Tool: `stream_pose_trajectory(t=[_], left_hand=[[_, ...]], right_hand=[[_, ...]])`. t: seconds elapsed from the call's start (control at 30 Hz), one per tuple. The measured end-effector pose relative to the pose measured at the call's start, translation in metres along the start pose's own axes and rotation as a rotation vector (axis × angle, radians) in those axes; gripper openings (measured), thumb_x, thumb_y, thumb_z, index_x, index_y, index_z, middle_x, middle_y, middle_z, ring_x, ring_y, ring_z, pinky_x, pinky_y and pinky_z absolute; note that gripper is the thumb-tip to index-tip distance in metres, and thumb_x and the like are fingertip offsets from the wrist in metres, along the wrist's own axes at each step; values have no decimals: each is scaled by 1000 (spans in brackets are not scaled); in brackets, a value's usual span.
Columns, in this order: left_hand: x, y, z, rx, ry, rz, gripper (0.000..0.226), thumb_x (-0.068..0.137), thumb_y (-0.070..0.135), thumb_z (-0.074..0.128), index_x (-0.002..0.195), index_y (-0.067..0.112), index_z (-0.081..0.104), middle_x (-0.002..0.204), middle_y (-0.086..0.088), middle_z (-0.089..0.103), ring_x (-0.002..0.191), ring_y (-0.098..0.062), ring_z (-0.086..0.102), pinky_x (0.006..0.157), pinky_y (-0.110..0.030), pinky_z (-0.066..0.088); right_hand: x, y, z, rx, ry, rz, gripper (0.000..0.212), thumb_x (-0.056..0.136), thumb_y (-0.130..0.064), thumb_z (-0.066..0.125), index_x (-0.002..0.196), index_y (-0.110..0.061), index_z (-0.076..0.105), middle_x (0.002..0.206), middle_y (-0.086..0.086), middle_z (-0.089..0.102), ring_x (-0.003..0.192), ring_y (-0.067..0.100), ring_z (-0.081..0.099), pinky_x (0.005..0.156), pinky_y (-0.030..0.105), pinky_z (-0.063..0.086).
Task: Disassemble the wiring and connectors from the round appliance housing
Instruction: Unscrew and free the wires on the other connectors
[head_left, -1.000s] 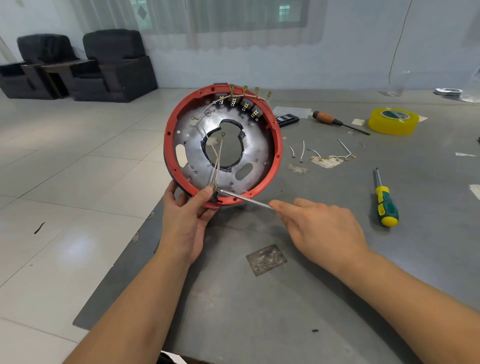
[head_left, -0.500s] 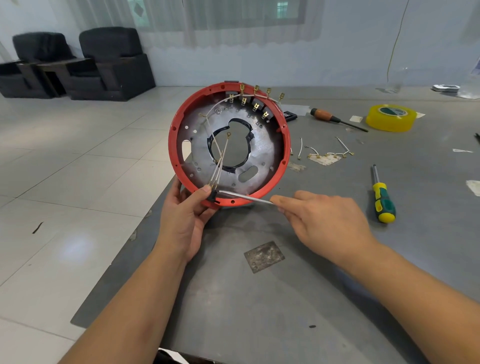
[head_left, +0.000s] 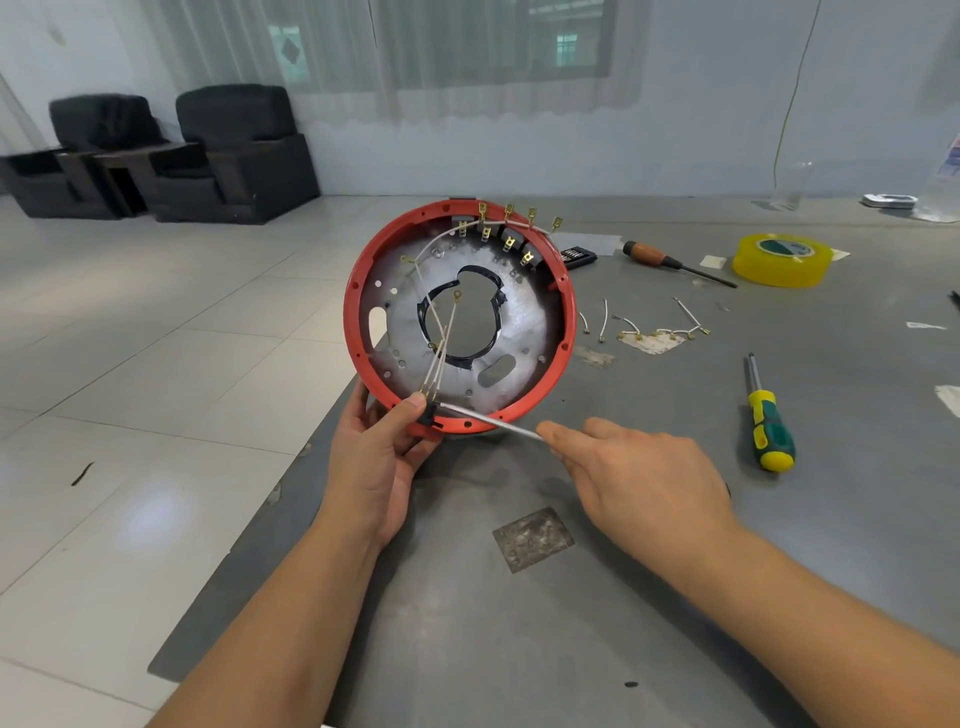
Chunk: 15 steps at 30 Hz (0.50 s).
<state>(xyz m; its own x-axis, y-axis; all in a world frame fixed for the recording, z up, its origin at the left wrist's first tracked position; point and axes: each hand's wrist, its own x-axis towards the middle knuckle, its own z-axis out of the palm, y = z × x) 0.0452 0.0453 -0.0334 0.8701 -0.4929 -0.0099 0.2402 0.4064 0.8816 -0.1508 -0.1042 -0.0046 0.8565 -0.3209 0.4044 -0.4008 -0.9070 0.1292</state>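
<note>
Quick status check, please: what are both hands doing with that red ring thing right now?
Left hand grips round red-rimmed metal housing, tilted up. Right hand pinches thin silver tool shaft, tip at black connector. Nothing in the way.

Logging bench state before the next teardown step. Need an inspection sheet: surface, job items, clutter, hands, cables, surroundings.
Surface: grey table, scuffed, with a square patch.
Job's things: round red housing held tilted on edge at the table's left edge; brass terminals along its top rim; thin metal tool reaching to a black connector at the bottom rim.
Clutter: green-yellow screwdriver, wooden-handled screwdriver, yellow tape roll, paper scraps.
Hands: left hand grips the housing rim, thumb by the connector; right hand pinches the tool.
Cables: white wires still in the housing; removed wire pieces on the table.
Surroundings: black armchairs, tiled floor, curtained window.
</note>
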Motion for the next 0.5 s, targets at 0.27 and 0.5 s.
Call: stream_pose_trajectory(t=[0.27, 0.5], left_hand=[[-1, 2, 2, -7, 20, 15, 47, 95, 2, 71, 141, 12, 61, 128, -16, 73, 105, -38, 76, 86, -47, 65], [-2, 3, 6, -15, 34, 12, 46, 96, 5, 71, 140, 14, 61, 127, -16, 73, 107, -38, 76, 90, -50, 64]], right_hand=[[-4, -15, -3, -8, -51, 68, 48, 77, -23, 80, 119, -42, 67, 66, -4, 53, 38, 27, 50, 41, 23, 15], [-4, -21, 4, 57, -10, 75, 56, 60, -19, 91, 111, -36, 74, 59, -5, 52, 29, 27, 45, 40, 21, 10]])
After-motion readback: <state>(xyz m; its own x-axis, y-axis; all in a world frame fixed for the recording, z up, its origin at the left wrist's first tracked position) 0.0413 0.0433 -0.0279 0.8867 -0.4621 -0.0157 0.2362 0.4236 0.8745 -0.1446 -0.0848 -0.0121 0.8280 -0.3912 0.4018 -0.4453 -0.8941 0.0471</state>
